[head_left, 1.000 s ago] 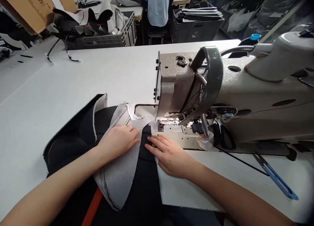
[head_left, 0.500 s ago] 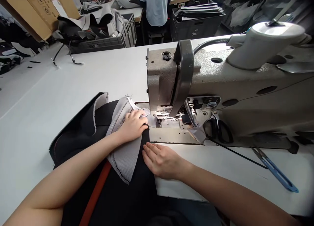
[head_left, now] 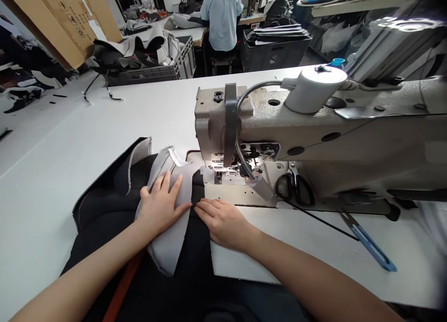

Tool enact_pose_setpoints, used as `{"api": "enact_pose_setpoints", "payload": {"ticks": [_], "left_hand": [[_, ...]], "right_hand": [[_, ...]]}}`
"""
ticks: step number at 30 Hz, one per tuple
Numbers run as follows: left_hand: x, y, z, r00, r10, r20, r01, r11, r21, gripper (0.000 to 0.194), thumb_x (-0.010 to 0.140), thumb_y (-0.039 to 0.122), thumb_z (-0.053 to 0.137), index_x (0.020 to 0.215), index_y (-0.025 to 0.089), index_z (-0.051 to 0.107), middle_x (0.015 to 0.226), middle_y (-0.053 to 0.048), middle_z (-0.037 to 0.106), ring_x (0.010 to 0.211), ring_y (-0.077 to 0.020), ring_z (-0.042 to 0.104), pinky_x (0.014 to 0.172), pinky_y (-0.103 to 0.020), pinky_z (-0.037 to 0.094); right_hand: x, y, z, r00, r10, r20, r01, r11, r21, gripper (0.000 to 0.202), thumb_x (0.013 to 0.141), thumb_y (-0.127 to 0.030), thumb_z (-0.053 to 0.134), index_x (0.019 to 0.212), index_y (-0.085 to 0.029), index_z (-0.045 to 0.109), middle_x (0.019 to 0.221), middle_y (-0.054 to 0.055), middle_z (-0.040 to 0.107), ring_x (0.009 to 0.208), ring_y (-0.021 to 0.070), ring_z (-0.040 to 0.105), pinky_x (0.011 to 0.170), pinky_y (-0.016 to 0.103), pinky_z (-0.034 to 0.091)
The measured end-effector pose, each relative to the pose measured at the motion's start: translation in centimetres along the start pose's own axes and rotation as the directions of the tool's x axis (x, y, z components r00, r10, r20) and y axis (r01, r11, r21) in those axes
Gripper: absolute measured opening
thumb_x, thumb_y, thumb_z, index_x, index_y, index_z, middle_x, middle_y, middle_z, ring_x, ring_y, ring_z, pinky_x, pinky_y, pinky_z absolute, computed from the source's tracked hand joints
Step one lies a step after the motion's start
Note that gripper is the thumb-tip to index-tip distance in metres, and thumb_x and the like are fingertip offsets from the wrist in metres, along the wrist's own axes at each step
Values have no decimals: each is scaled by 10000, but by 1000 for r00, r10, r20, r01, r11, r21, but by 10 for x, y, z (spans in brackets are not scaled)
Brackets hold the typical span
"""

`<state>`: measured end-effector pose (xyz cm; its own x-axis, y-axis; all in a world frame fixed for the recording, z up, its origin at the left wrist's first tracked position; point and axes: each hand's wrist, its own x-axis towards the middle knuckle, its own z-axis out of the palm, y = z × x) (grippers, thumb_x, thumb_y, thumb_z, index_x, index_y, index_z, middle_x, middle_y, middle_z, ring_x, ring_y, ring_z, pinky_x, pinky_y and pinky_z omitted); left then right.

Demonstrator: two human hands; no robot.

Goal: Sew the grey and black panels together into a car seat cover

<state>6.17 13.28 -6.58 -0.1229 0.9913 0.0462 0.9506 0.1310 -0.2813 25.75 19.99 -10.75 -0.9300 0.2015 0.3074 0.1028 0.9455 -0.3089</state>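
Black fabric [head_left: 104, 231] with a grey mesh-like flap [head_left: 171, 247] and a red-orange strip [head_left: 123, 284] lies over the white table and its front edge. On the grey flap my left hand [head_left: 161, 204] rests flat, fingers spread. My right hand [head_left: 223, 223] lies at the fabric's right edge, fingers stretched out together and pressing down on the black part. Just beyond both hands stands the sewing machine [head_left: 216, 121], its needle area lit. The fabric's far corner reaches the left side of the metal bed plate [head_left: 230, 195].
Black-handled scissors [head_left: 295, 187] lean by the machine base, and blue thread snips [head_left: 373, 247] lie to the right. Behind the white table [head_left: 146, 107] are a grey crate [head_left: 185, 56] of fabric pieces, a dark bin [head_left: 275, 54] and a seated person [head_left: 221, 19]. A cardboard box [head_left: 66, 23] stands far left.
My left hand has moved back from near the needle and spread flat on the grey flap. The right hand stays at the fabric edge. The camera view has shifted up and to the right.
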Motion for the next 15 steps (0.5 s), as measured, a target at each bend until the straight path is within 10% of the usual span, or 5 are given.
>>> {"api": "enact_pose_setpoints", "payload": {"ticks": [8, 15], "left_hand": [[-53, -11, -23, 941, 267, 209, -265, 963, -37, 482, 909, 157, 354, 1373, 243, 450, 1046, -123, 660, 862, -254, 598, 756, -413, 462], [-2, -10, 14, 954, 254, -161, -270, 959, -89, 459, 889, 101, 355, 1272, 269, 543, 1246, -126, 577, 1258, -312, 436, 1059, -670, 185]], "right_hand": [[9, 15, -2, 994, 54, 94, -53, 998, -15, 563, 853, -182, 416, 1400, -53, 388, 1468, 151, 364, 1387, 270, 257, 1144, 493, 184], [14, 10, -2, 977, 168, 129, -157, 983, -93, 630, 843, -257, 422, 1407, 14, 352, 1469, 210, 330, 1359, 317, 309, 1123, 498, 221]]}}
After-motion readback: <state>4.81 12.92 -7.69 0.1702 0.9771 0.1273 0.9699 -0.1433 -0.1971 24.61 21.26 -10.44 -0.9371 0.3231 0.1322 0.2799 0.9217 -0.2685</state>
